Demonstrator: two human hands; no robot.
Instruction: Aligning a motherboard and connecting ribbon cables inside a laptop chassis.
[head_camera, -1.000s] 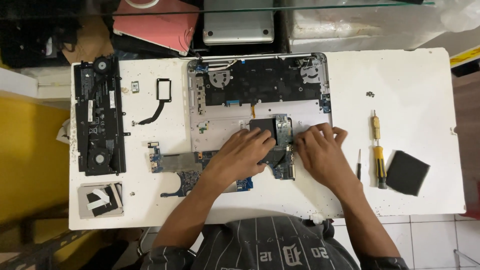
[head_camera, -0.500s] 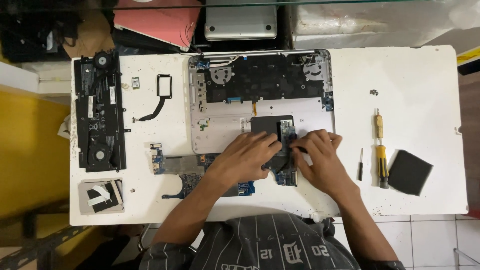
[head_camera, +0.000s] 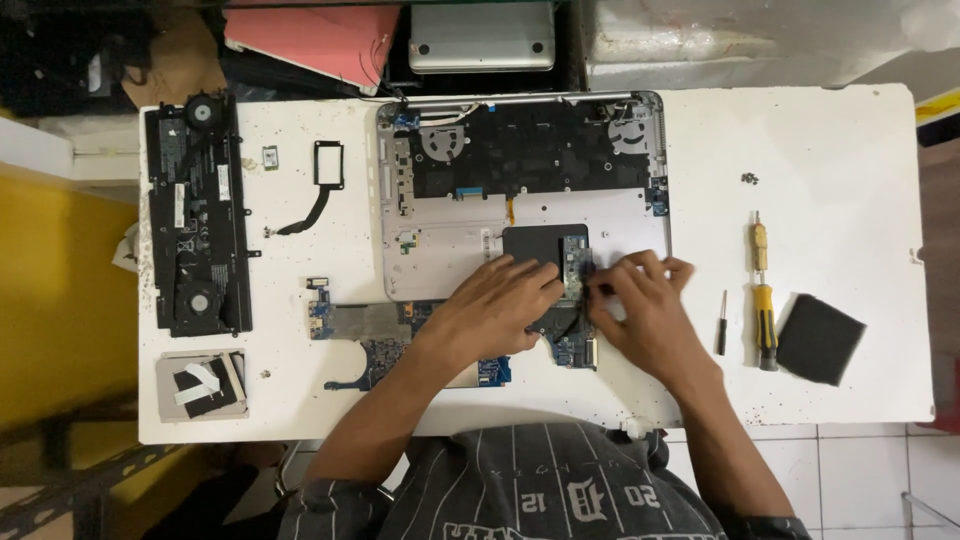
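An opened silver laptop base (head_camera: 440, 250) lies on the white table (head_camera: 820, 160), its dark inner parts exposed. My left hand (head_camera: 495, 310) rests flat on the base's lower edge, fingertips against a black square touchpad panel (head_camera: 535, 245). My right hand (head_camera: 645, 310) pinches a small dark part at a narrow blue circuit board (head_camera: 574, 262) beside that panel. A larger blue and grey motherboard (head_camera: 365, 335) lies under my left forearm, partly hidden.
A black battery and fan assembly (head_camera: 195, 225) lies at the table's left. A black flex cable with frame (head_camera: 322, 180) sits beside it. A yellow-handled screwdriver (head_camera: 763, 295), a thin small screwdriver (head_camera: 722, 322) and a black pad (head_camera: 820, 338) lie right. A small grey plate (head_camera: 200, 385) sits front left.
Both hands have shifted slightly toward the narrow board; my right hand's fingers have closed in on it. The camera view has moved a little.
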